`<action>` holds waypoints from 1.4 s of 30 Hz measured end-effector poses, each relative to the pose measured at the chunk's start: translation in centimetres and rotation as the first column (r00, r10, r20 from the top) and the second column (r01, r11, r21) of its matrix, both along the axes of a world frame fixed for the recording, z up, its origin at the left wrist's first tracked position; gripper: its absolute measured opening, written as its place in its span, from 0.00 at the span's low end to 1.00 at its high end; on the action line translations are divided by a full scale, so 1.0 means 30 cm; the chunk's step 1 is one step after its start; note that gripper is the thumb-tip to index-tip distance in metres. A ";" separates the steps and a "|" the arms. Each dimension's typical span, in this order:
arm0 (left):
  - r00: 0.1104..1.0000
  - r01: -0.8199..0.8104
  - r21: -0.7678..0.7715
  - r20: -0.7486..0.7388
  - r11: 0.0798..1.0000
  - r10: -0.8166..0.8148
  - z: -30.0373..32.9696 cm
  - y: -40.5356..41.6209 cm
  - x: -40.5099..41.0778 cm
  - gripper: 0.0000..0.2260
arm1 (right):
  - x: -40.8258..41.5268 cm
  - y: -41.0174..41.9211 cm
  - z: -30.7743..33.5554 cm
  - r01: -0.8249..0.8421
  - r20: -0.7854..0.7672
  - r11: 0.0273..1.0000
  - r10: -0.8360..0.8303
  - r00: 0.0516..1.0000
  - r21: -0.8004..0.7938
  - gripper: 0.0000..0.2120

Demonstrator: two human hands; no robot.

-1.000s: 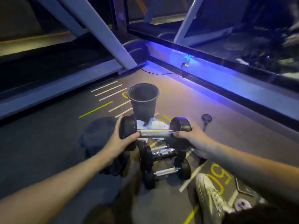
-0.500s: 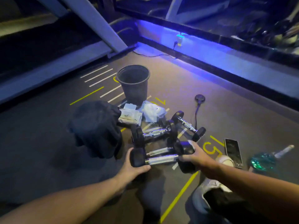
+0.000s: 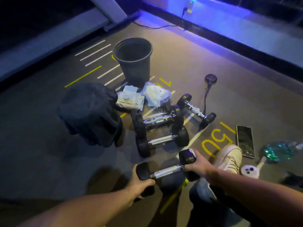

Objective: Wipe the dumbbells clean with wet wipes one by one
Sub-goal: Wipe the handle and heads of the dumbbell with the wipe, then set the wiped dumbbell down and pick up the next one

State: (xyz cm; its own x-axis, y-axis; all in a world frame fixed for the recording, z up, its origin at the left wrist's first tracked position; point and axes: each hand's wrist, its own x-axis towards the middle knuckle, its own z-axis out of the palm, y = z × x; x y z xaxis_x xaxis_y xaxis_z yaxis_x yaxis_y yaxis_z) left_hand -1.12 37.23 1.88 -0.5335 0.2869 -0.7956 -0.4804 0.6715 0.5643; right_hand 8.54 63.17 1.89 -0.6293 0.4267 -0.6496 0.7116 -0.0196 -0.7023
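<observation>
I see my left hand (image 3: 139, 182) and right hand (image 3: 197, 163) each gripping one end of the dumbbell (image 3: 166, 172), low between them near my shoe (image 3: 229, 158); a slip could drop it on my foot.

The dumbbell (image 3: 167, 172) I am holding is showing matt black heads that look like rubber and a shiny, ribbed metal bar. The bin (image 3: 133, 60) is looking like dull dark plastic. The wipes pack (image 3: 129, 99) is gleaming like soft white film, and the floor (image 3: 41, 153) is looking matt and finely grained.
</observation>
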 end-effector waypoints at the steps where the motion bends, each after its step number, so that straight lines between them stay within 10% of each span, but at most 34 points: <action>1: 1.000 0.022 -0.013 -0.009 1.000 -0.022 -0.003 0.003 -0.011 0.33 | -0.008 -0.002 -0.002 0.008 0.005 1.000 -0.008 1.000 0.004 0.42; 12: 0.972 0.234 -0.082 0.016 0.969 -0.234 -0.032 0.020 -0.105 0.49 | -0.034 0.014 -0.081 0.033 0.057 0.998 -0.036 0.998 0.046 0.32; 20: 0.957 0.279 -0.115 -0.048 0.953 -0.286 0.033 0.019 -0.177 0.54 | -0.056 0.072 -0.058 -0.075 0.043 0.987 0.070 0.997 0.139 0.43; 30: 0.910 0.332 -0.132 -0.216 0.934 -0.354 0.207 -0.011 -0.307 0.52 | -0.121 0.105 0.153 -0.135 -0.018 0.944 0.148 0.989 0.302 0.26; 36: 0.800 0.466 -0.121 -0.366 0.876 -0.476 0.376 -0.034 -0.424 0.65 | -0.242 0.083 0.322 -0.219 -0.123 0.876 0.297 0.947 0.431 0.26; 42: 0.605 0.558 -0.211 -0.559 0.803 -0.567 0.582 -0.020 -0.559 0.49 | -0.446 0.062 0.486 -0.289 -0.186 0.816 0.427 0.885 0.501 0.26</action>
State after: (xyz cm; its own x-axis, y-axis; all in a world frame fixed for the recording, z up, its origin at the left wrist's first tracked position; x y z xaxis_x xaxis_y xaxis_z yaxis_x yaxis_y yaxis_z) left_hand -17.88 36.63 19.35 -0.6150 0.6792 -0.4006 0.4044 0.7078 0.5792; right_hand -4.84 65.04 16.47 -0.9176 0.3324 -0.2179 0.3782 0.5620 -0.7356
